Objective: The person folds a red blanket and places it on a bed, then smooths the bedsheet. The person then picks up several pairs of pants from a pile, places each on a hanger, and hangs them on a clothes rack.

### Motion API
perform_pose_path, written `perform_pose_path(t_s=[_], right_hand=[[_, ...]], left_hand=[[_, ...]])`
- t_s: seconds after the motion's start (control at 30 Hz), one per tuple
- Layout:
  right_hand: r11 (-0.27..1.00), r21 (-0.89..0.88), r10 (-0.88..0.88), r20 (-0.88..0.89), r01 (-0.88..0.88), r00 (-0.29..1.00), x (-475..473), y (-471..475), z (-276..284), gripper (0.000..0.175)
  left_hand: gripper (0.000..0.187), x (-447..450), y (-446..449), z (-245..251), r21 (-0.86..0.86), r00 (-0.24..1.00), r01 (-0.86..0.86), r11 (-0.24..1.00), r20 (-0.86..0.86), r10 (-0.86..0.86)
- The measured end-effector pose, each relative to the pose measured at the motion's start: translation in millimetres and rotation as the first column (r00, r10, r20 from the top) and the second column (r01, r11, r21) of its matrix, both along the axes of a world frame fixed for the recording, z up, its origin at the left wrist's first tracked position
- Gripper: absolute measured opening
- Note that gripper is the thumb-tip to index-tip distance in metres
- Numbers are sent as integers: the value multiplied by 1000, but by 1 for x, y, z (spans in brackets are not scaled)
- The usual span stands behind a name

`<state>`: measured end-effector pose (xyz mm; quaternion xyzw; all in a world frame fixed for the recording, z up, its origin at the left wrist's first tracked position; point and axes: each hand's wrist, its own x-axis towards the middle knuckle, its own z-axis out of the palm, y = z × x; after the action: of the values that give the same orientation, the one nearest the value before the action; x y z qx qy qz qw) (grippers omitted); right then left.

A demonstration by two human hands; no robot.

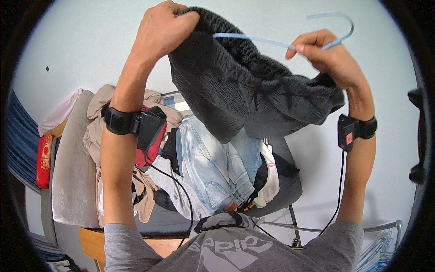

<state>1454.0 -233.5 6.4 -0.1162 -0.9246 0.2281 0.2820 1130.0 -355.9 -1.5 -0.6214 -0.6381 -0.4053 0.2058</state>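
A pair of dark grey herringbone shorts (217,91) with an elastic waistband hangs in front of me at the top of the view. My left hand (166,29) grips one end of the waistband in a closed fist. Between finger and thumb, my right hand (323,54) holds a light blue clothes hanger (268,40). The hanger's hook curves up beyond that hand, and its far end reaches into the waist opening. The other end of the waistband lies against my right wrist; how it is held there is hidden.
Below the shorts, faded blue jeans (214,170) lie on a pile of clothes with a white garment (270,173). A grey cushion (74,163) stands at left. At lower right, several hangers (377,251) hang from a metal rail (380,227). Cables (188,193) run from both wrist devices.
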Motion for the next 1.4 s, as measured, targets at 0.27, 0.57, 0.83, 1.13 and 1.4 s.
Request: perform_pose_path(t_s=[0.27, 0.57, 0.83, 1.13, 1.4], right_hand=[[964, -234, -115, 51, 124, 992, -1, 34, 2, 19], [905, -397, -74, 211, 154, 975, -9, 44, -38, 17], [892, -431, -67, 174, 137, 982, -3, 42, -37, 17], [944, -219, -242, 49, 247, 969, 53, 26, -6, 22], [904, -168, -402, -16, 394, 916, 84, -41, -12, 23]], left_hand=[[43, -32, 19, -48, -222, 823, 565, 795, 228, -521], [22, 8, 42, -96, 23, 789, 434, 901, 473, -392], [28, 27, 63, -97, -22, 822, 467, 884, 380, -424], [43, 60, 53, -101, -14, 715, 599, 801, 460, -526], [48, 102, 40, -88, -34, 909, 412, 910, 87, -408]])
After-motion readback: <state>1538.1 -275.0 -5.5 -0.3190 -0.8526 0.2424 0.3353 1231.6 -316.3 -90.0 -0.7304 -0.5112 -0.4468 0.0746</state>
